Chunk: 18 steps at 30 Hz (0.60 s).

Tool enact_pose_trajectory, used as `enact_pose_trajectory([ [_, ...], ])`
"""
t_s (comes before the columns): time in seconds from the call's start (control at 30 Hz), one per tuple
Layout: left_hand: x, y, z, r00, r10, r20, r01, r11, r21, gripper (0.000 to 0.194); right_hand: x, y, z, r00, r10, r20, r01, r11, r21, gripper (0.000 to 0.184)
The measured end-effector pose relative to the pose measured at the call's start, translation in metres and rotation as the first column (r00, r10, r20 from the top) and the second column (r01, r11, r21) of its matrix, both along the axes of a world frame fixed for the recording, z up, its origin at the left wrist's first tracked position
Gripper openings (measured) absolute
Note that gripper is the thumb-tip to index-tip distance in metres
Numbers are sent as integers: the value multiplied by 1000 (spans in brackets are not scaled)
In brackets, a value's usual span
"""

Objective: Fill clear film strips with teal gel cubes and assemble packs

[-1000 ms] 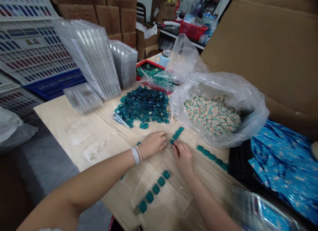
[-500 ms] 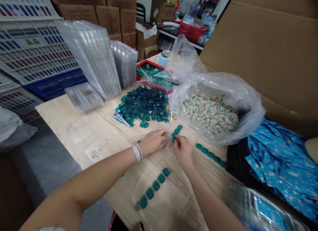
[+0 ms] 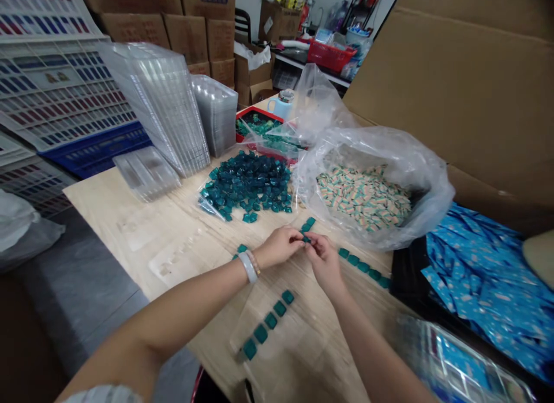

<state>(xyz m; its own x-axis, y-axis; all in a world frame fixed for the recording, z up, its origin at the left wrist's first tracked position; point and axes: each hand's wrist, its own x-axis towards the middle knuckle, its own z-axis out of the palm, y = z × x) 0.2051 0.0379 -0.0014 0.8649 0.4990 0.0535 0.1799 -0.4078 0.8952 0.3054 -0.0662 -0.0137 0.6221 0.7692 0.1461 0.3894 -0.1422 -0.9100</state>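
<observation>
My left hand (image 3: 279, 245) and my right hand (image 3: 322, 257) meet above the wooden table (image 3: 130, 206), fingers pinched together on a small teal piece (image 3: 306, 239). A short row of teal pieces (image 3: 308, 223) lies just beyond the fingertips. Another row of teal pieces (image 3: 363, 268) lies to the right of my right hand. A third row of teal pieces (image 3: 268, 324) sits inside a clear sleeve below my wrists. A heap of teal pieces (image 3: 249, 183) on clear plastic lies farther back. A white bracelet is on my left wrist.
A clear bag of pastel striped pieces (image 3: 363, 195) stands at the right. Stacks of clear blister trays (image 3: 160, 103) lean at the back left. A red tray (image 3: 259, 126), a mug (image 3: 281, 104), cardboard boxes (image 3: 454, 91) and blue printed wrappers (image 3: 485, 276) surround the table.
Both hands have lifted slightly off the table and come together; the teal piece my right hand picked at is now pinched between both hands.
</observation>
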Motion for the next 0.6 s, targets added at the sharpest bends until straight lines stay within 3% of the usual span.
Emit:
enact_pose_trajectory([
  [0.1, 7, -2, 1, 999, 15, 36, -2, 939, -344, 10, 0, -1, 12, 926, 32, -377, -13, 998, 54, 22],
  [0.2, 7, -4, 4, 991, -42, 124, 110, 777, -619, 16, 0, -2, 22, 755, 73, -652, -42, 997, 63, 25],
  [0.27, 6, -5, 6, 985, -55, 162, 154, 695, -703, 21, 0, -1, 26, 700, 71, -711, -62, 997, 39, 26],
  [0.33, 7, -4, 5, 991, -34, 131, 117, 700, -704, 23, 0, 2, 27, 743, 60, -667, -64, 998, 18, 27],
  [0.5, 9, 0, -1, 999, -14, 34, 33, 742, -670, 27, 4, 7, 15, 918, 108, -381, -100, 994, 39, 29],
  [0.53, 8, 1, -1, 999, -38, 18, 41, 767, -640, 26, 7, 7, 11, 942, 117, -314, -119, 993, 15, 25],
  [0.6, 4, 4, 1, 996, -84, -20, 64, 872, -485, 24, 13, 7, 4, 987, 125, -97, -132, 989, -65, 18],
])
